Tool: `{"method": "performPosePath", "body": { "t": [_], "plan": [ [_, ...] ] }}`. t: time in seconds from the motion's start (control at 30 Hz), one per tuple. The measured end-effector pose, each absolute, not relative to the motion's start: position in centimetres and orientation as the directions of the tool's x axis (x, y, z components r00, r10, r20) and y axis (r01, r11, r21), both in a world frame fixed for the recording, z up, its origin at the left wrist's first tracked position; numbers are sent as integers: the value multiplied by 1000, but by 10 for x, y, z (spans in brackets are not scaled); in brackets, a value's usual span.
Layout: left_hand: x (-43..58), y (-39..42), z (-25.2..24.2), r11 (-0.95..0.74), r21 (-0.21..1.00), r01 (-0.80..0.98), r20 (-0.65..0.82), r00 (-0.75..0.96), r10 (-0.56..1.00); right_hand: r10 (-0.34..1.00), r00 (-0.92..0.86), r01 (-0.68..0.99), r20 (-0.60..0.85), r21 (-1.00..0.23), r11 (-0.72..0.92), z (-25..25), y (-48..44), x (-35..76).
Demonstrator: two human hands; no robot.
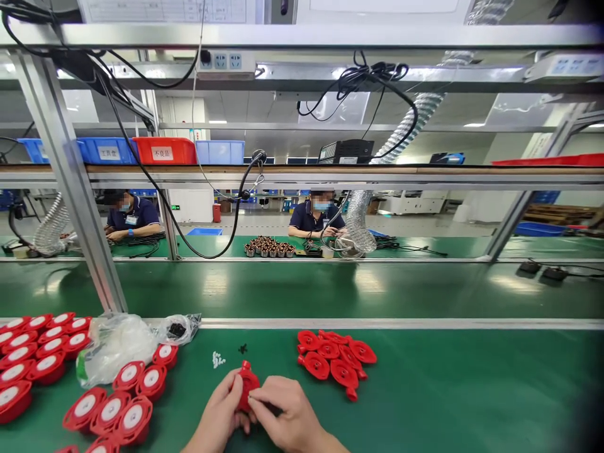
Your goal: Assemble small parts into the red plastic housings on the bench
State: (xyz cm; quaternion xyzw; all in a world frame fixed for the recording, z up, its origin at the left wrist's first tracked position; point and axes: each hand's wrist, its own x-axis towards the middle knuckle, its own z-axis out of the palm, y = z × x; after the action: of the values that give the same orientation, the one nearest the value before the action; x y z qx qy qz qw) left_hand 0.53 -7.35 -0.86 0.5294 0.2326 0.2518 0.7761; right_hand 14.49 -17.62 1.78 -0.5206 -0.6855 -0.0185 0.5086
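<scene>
My left hand is closed round a small red plastic housing, which it holds upright just above the green bench mat. My right hand pinches at the housing's right side with thumb and forefinger; whatever is between those fingertips is too small to name. A loose pile of several more red housings lies just beyond my right hand. To the left sit rows of red housings with white round inserts.
A crumpled clear plastic bag and a smaller bag of dark parts lie at the left. Tiny white pieces and a small black piece sit ahead of my hands. Two other people work at the far bench, beyond a conveyor belt.
</scene>
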Motion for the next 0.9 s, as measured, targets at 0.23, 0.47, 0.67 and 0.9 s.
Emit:
{"method": "performPosePath", "body": {
  "t": [0.23, 0.47, 0.67, 0.9],
  "plan": [
    [2, -79, -6, 503, 804, -317, -87, 775, 627, 737, 176, 709, 653, -603, 366, 11, -172, 152],
    [-3, -78, -4, 322, 902, -286, 4, 753, 658, 733, 201, 697, 650, -620, 359, 13, -173, 152],
    [-2, -79, 1, 205, 944, -260, 63, 749, 659, 714, 184, 693, 675, -604, 392, 13, -173, 152],
    [-2, -79, 6, 171, 948, -267, 84, 730, 678, 700, 172, 741, 693, -559, 372, 13, -174, 152]
  ]
}}
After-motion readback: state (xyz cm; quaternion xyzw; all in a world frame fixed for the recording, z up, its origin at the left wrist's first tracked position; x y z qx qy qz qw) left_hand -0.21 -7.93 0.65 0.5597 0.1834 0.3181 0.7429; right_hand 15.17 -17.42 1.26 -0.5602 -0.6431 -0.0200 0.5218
